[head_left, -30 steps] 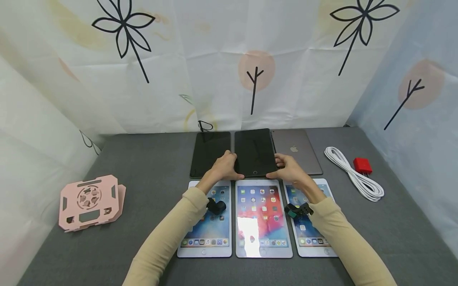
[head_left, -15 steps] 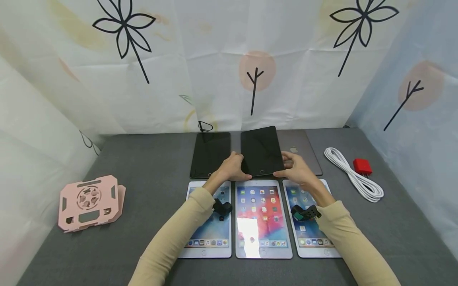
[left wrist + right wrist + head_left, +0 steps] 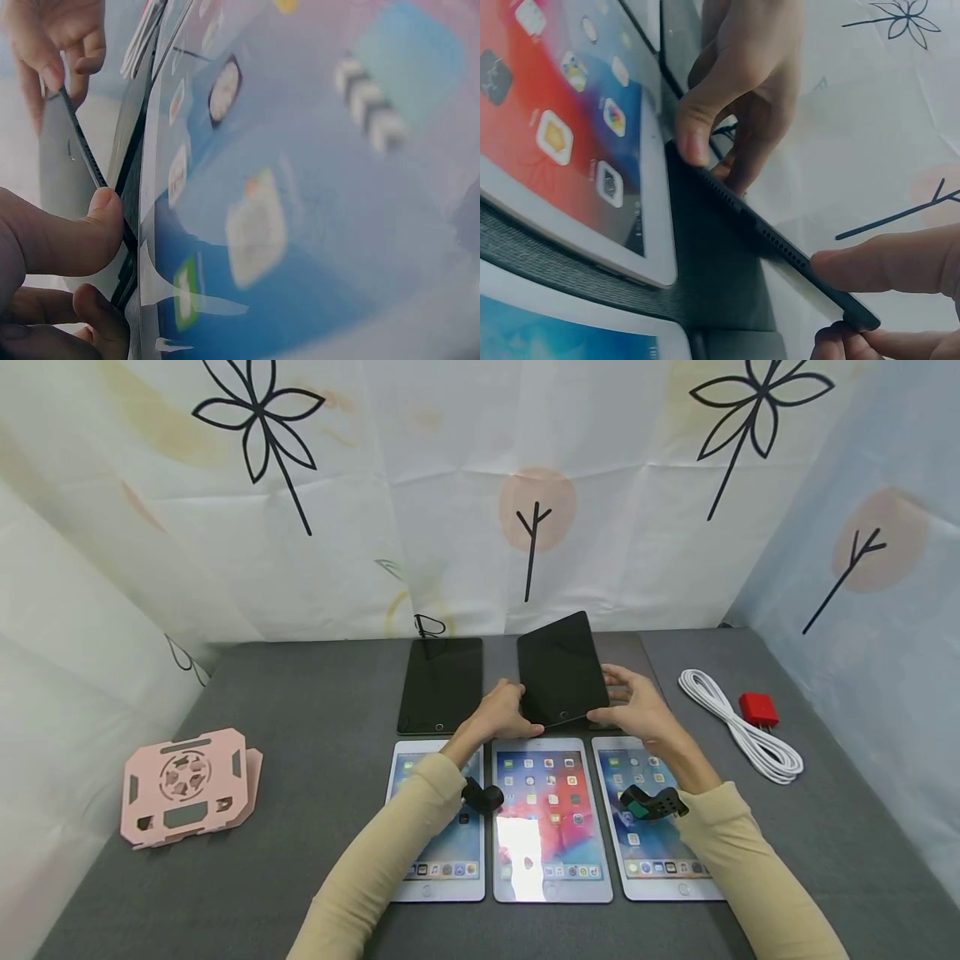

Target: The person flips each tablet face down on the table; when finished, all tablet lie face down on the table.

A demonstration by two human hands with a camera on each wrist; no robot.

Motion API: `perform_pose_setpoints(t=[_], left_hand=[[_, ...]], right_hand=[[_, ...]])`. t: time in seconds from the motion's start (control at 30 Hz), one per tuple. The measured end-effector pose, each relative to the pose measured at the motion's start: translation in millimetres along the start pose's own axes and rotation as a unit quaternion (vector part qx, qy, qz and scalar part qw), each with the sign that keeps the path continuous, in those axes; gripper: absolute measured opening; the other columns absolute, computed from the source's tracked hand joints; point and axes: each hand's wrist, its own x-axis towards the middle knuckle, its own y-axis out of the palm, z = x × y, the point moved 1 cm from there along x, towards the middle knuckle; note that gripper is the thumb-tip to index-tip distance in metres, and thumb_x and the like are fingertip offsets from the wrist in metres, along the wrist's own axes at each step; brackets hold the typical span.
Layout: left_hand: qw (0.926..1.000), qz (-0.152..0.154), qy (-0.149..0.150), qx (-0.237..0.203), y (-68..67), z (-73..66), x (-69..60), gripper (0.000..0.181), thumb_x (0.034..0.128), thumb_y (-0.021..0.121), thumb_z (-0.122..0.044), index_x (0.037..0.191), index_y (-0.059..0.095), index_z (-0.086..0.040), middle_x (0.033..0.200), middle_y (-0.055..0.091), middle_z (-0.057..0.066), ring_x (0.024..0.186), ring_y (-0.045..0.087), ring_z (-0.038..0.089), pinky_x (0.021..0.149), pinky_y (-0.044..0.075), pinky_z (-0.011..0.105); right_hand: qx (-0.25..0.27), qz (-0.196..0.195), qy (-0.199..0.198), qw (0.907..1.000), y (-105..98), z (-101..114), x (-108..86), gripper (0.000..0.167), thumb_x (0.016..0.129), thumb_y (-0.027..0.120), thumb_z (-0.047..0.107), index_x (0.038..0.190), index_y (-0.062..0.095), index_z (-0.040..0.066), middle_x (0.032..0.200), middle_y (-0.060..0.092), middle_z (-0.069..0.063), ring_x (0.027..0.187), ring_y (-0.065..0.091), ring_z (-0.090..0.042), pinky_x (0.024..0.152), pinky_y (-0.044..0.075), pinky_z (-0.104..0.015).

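Both hands hold a black tablet (image 3: pixel 562 668) tilted in the air above the back row. My left hand (image 3: pixel 504 710) grips its lower left corner, and my right hand (image 3: pixel 637 706) grips its lower right side. In the right wrist view the thumbs press on the long dark edge of the tablet (image 3: pixel 780 244), with fingers curled beneath. A grey-backed tablet (image 3: pixel 624 650) lies behind and under the right hand, largely covered. Another black tablet (image 3: pixel 442 681) lies flat to the left. Close in front of the hands lies the middle white tablet (image 3: pixel 551 818) with its screen lit.
Two more lit white tablets flank the middle one, a left tablet (image 3: pixel 442 860) and a right tablet (image 3: pixel 660 860), partly under the forearms. A coiled white cable (image 3: pixel 742 727) and red charger plug (image 3: pixel 759 708) lie at right. Pink cut-out panels (image 3: pixel 187 785) lie at left. Printed cloth (image 3: pixel 450 527) hangs behind.
The black tablet has risen off the table, shifted right and tilted, with its right side higher. Both hands moved right with it, and it now covers more of the grey-backed tablet.
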Motion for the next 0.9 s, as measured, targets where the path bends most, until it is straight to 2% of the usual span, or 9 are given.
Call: perform_pose_setpoints(t=[0.2, 0.5, 0.9], left_hand=[[0.9999, 0.007, 0.009, -0.009, 6.3, -6.1, 4.7, 0.079, 0.0902, 0.077, -0.032, 0.153, 0.043, 0.003, 0.148, 0.048, 0.021, 0.138, 0.05, 0.036, 0.115, 0.043, 0.046], [0.9963, 0.022, 0.032, -0.076, 16.1, -10.5, 3.0, 0.077, 0.0965, 0.071, -0.027, 0.158, 0.033, -0.001, 0.153, 0.04, 0.022, 0.142, 0.045, 0.034, 0.12, 0.037, 0.044], [0.9949, 0.013, 0.05, -0.086, 25.7, -16.6, 4.6, 0.074, 0.0993, 0.067, -0.026, 0.161, 0.03, -0.007, 0.155, 0.041, 0.019, 0.142, 0.046, 0.032, 0.12, 0.037, 0.044]], right_hand=[[-0.007, -0.015, -0.014, 0.9998, -4.4, 7.3, -5.2, 0.086, 0.091, 0.068, -0.002, 0.162, 0.02, -0.001, 0.154, 0.037, -0.029, 0.14, 0.043, -0.047, 0.079, 0.049, -0.015], [-0.008, -0.032, -0.038, 0.9987, -6.7, 16.0, -10.8, 0.084, 0.091, 0.066, -0.004, 0.162, 0.022, 0.001, 0.153, 0.04, -0.028, 0.14, 0.045, -0.046, 0.081, 0.046, -0.01], [-0.001, -0.042, -0.066, 0.9969, -4.0, 21.1, -11.5, 0.082, 0.092, 0.063, -0.004, 0.163, 0.022, 0.004, 0.151, 0.034, -0.029, 0.136, 0.047, -0.048, 0.078, 0.048, -0.011]])
